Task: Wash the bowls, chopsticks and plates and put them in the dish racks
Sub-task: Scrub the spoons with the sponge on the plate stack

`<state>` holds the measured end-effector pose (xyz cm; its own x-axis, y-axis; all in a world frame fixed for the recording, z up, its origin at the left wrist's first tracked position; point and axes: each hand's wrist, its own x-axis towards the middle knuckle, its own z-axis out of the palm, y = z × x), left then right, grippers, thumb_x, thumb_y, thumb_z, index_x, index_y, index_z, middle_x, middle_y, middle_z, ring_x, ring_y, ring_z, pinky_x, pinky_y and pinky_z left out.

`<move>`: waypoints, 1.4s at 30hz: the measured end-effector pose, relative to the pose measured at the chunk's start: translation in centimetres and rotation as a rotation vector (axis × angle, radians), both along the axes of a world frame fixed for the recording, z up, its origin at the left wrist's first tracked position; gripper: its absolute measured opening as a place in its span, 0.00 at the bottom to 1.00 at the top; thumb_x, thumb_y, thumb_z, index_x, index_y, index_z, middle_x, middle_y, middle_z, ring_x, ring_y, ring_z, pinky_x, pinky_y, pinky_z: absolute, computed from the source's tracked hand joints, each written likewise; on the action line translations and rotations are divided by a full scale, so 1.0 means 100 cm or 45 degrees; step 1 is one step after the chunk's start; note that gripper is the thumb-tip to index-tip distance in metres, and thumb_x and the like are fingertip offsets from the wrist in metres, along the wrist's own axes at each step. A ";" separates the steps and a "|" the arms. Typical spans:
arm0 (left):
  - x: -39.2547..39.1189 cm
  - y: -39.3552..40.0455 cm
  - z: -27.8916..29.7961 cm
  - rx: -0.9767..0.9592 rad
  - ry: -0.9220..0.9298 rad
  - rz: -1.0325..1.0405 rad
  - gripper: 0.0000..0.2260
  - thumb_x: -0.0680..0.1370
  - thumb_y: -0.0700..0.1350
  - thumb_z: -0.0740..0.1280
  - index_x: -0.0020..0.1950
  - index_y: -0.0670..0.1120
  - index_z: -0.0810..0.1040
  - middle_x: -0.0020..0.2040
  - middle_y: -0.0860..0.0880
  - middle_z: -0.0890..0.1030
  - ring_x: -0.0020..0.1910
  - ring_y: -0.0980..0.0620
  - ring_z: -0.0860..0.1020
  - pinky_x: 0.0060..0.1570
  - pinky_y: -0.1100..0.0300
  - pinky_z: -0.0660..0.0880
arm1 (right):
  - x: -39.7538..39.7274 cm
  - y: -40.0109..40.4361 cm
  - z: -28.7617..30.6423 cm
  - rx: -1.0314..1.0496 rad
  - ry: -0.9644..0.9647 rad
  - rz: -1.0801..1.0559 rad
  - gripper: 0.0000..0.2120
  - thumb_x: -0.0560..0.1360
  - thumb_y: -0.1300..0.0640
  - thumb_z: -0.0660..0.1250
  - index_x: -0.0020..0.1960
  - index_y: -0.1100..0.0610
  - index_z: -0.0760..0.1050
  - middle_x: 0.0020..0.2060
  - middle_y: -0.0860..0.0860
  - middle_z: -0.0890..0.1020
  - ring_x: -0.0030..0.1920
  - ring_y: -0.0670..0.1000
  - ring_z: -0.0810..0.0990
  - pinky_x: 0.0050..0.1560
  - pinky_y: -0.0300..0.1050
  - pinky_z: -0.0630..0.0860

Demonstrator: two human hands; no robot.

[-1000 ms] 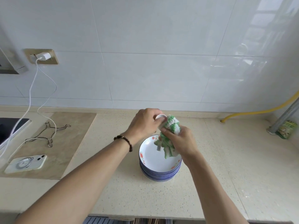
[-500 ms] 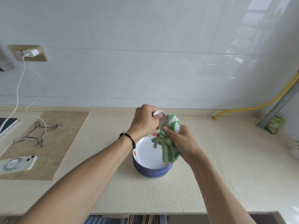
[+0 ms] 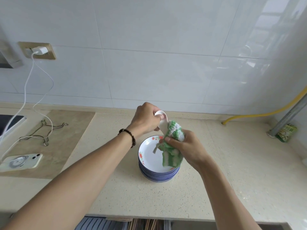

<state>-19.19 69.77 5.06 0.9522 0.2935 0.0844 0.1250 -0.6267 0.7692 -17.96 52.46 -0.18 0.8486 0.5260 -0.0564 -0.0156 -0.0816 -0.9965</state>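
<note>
Mid-frame, above stacked plates (image 3: 150, 161) on the counter (image 3: 232, 171): left hand (image 3: 144, 120) curled around a white spoon (image 3: 162, 121), right hand (image 3: 186, 151) just lower right, clutching a green-and-white cloth (image 3: 172, 143) pressed against the spoon's handle.

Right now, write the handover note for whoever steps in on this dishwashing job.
Left hand: grips a small white spoon above the plates.
Right hand: holds the green-and-white cloth wrapped round the spoon's lower end.
Stack of plates: on the counter under both hands, not yet racked.
Dish rack: just visible below the counter's front edge, with what look like chopsticks beside it.
Done: cannot tell from this view.
Left: finish the spoon, then wash and rack the plates.
</note>
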 end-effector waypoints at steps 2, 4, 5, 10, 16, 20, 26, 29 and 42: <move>-0.003 -0.007 -0.003 0.068 0.106 -0.130 0.08 0.78 0.39 0.67 0.44 0.39 0.84 0.40 0.42 0.84 0.29 0.48 0.84 0.38 0.50 0.83 | 0.002 0.009 0.004 -0.069 -0.113 -0.150 0.04 0.76 0.60 0.73 0.48 0.61 0.82 0.42 0.58 0.86 0.45 0.61 0.86 0.51 0.62 0.82; -0.004 -0.010 -0.007 0.071 0.135 -0.165 0.08 0.77 0.36 0.65 0.44 0.38 0.83 0.38 0.39 0.84 0.30 0.46 0.84 0.38 0.48 0.84 | 0.005 0.017 0.008 -0.145 -0.248 -0.278 0.03 0.75 0.57 0.75 0.46 0.55 0.82 0.39 0.55 0.86 0.43 0.59 0.85 0.47 0.62 0.82; -0.003 -0.008 -0.006 -0.002 0.139 -0.149 0.08 0.77 0.36 0.65 0.44 0.39 0.84 0.37 0.40 0.85 0.31 0.47 0.85 0.39 0.50 0.84 | 0.006 0.019 0.010 -0.154 -0.274 -0.299 0.04 0.74 0.56 0.75 0.46 0.55 0.82 0.38 0.54 0.86 0.41 0.57 0.85 0.47 0.61 0.81; 0.005 0.003 -0.004 -0.209 0.087 -0.013 0.09 0.77 0.36 0.68 0.41 0.48 0.83 0.38 0.44 0.84 0.32 0.48 0.84 0.34 0.58 0.82 | -0.001 0.016 0.011 0.125 0.020 0.075 0.12 0.80 0.60 0.67 0.63 0.58 0.77 0.53 0.58 0.85 0.56 0.58 0.84 0.60 0.58 0.80; -0.001 0.000 -0.002 -0.196 0.109 -0.053 0.03 0.76 0.40 0.71 0.45 0.46 0.77 0.40 0.46 0.82 0.30 0.54 0.80 0.32 0.61 0.77 | -0.005 0.023 0.003 0.241 0.160 -0.220 0.05 0.77 0.69 0.68 0.53 0.66 0.80 0.46 0.64 0.85 0.47 0.63 0.86 0.51 0.55 0.83; -0.015 -0.018 -0.012 0.178 -0.127 0.121 0.13 0.81 0.57 0.60 0.45 0.49 0.73 0.40 0.52 0.77 0.42 0.49 0.79 0.42 0.55 0.75 | -0.002 0.039 -0.003 0.613 0.522 -0.614 0.06 0.78 0.68 0.67 0.55 0.66 0.78 0.44 0.60 0.84 0.42 0.54 0.86 0.41 0.46 0.82; -0.033 -0.041 -0.054 0.413 0.064 0.015 0.17 0.84 0.58 0.52 0.51 0.46 0.71 0.49 0.45 0.82 0.47 0.40 0.80 0.41 0.52 0.71 | -0.002 0.059 -0.003 1.002 0.752 -0.921 0.10 0.80 0.66 0.65 0.60 0.70 0.75 0.44 0.61 0.83 0.42 0.58 0.84 0.44 0.51 0.84; -0.030 -0.035 -0.050 0.377 -0.046 -0.060 0.18 0.84 0.59 0.53 0.44 0.47 0.68 0.41 0.43 0.81 0.42 0.38 0.79 0.36 0.52 0.66 | -0.006 0.062 -0.002 1.023 0.748 -0.918 0.12 0.79 0.68 0.67 0.61 0.70 0.75 0.43 0.60 0.83 0.39 0.55 0.85 0.38 0.46 0.83; -0.034 0.019 -0.020 0.374 0.055 -0.435 0.21 0.86 0.49 0.57 0.34 0.42 0.68 0.28 0.49 0.67 0.27 0.53 0.63 0.29 0.60 0.61 | 0.013 0.016 -0.017 0.134 -0.152 -0.611 0.07 0.73 0.68 0.73 0.49 0.61 0.80 0.37 0.50 0.82 0.37 0.47 0.81 0.37 0.42 0.79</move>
<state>-22.58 71.67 3.09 0.9948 -0.0690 0.0753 -0.0992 -0.8285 0.5511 -16.61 54.05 -1.89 0.9935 0.0729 0.0879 0.0875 0.0079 -0.9961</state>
